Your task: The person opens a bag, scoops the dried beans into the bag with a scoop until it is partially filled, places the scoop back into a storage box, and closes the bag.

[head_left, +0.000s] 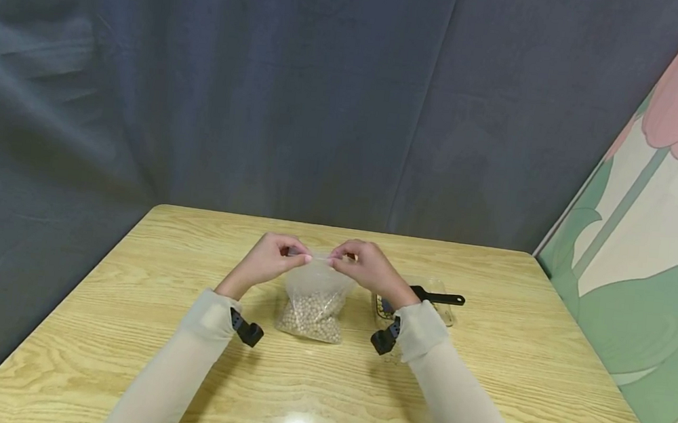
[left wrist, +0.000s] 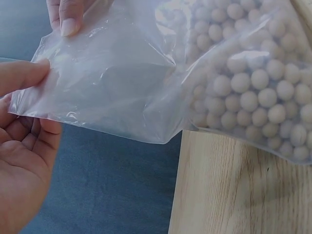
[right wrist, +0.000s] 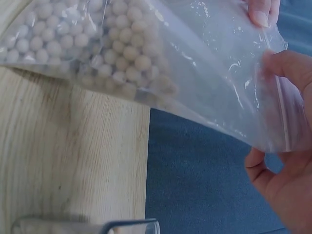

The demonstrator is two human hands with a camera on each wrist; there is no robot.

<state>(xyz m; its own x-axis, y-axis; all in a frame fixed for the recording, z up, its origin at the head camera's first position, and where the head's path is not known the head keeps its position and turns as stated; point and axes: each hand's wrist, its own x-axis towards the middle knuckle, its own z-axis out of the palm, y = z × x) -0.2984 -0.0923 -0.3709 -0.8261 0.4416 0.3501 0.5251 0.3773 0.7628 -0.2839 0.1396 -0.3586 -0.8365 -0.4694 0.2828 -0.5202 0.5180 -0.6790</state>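
A clear plastic zip bag [head_left: 318,280] stands upright on the table, its lower part filled with small round beige balls [head_left: 309,316]. My left hand [head_left: 268,259] pinches the left end of the bag's top edge between thumb and fingers. At the right end of that edge, my right hand [head_left: 372,267] pinches the film in the same way. The seal strip [right wrist: 282,105] runs along the top in the right wrist view, close to the right thumb. Above the balls the film [left wrist: 117,83] is slack and creased.
To the right, partly behind my right forearm, sits a clear container [head_left: 447,315]. A black-handled utensil [head_left: 443,298] lies across it, its other end hidden by the wrist. The wooden table [head_left: 119,326] ends at a dark curtain [head_left: 301,99]; a flower-painted wall [head_left: 646,268] borders the right.
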